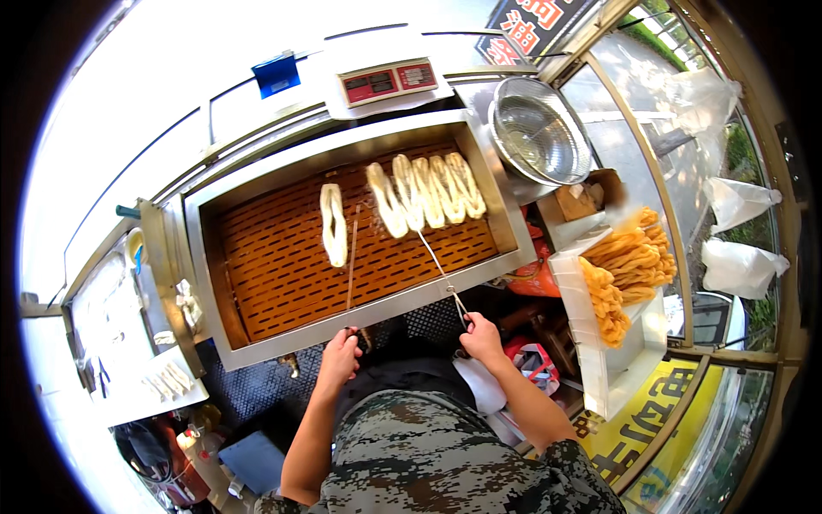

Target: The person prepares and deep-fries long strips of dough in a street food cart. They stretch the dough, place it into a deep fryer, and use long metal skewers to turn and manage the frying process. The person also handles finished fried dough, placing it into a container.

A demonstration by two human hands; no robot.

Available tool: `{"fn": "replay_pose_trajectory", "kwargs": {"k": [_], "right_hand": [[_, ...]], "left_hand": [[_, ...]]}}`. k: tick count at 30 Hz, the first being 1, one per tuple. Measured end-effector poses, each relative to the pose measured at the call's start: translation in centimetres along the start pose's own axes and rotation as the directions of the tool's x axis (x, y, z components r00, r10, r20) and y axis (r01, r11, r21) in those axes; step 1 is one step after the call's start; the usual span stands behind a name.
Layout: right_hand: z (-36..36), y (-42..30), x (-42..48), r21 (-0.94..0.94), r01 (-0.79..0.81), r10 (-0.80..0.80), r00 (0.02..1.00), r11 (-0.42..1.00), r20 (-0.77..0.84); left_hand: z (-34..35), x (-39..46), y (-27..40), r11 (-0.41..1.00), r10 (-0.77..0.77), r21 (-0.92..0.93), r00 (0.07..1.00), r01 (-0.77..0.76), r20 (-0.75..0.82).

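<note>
My left hand (340, 355) grips a long thin rod (352, 263) that reaches over the fryer's front rim. Its far end lies beside a single pale dough stick (333, 225) floating in the oil. In my right hand (483, 338) is a long metal tool (434, 252), its tip touching or close to a row of several pale dough sticks (420, 193) at the fryer's right. Both tools cross the front rim of a rectangular stainless steel deep fryer (379, 319). Brown oil covers its slotted bottom plate (282, 257).
Golden fried dough sticks (632, 263) fill part of a white bin (571, 283) on the right. A wire mesh basket (542, 132) sits beyond the fryer's back right corner. Behind it stands a scale (388, 82). Raw dough strips (168, 381) lie on a white board at left.
</note>
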State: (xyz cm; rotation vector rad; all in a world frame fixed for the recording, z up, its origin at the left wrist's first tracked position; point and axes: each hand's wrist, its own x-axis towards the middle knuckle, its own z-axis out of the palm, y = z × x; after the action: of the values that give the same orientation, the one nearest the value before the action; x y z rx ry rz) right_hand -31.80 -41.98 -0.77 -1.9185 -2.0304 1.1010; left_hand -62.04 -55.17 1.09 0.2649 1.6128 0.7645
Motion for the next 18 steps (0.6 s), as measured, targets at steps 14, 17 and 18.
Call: {"fn": "replay_pose_trajectory", "kwargs": {"k": [14,17,18], "right_hand": [[1.0,-1.9,-0.7,0.02,0.104,-0.104,0.994,0.994,0.021],[1.9,-1.9,-0.5,-0.004,0.048,-0.048,0.997,0.999,0.061],[2.0,-1.7,-0.5,-0.011,0.021,-0.02,0.997,1.0,0.072]], "left_hand": [[-0.1,0.6,0.5,1.0,0.007,0.018,0.997,-0.009,0.078],[-1.4,-1.0,-0.3,0.982,0.005,-0.186,0.999,0.005,0.05],[-2.0,-1.7,-0.7,0.965,-0.003,-0.262,1.0,0.011,0.031]]}}
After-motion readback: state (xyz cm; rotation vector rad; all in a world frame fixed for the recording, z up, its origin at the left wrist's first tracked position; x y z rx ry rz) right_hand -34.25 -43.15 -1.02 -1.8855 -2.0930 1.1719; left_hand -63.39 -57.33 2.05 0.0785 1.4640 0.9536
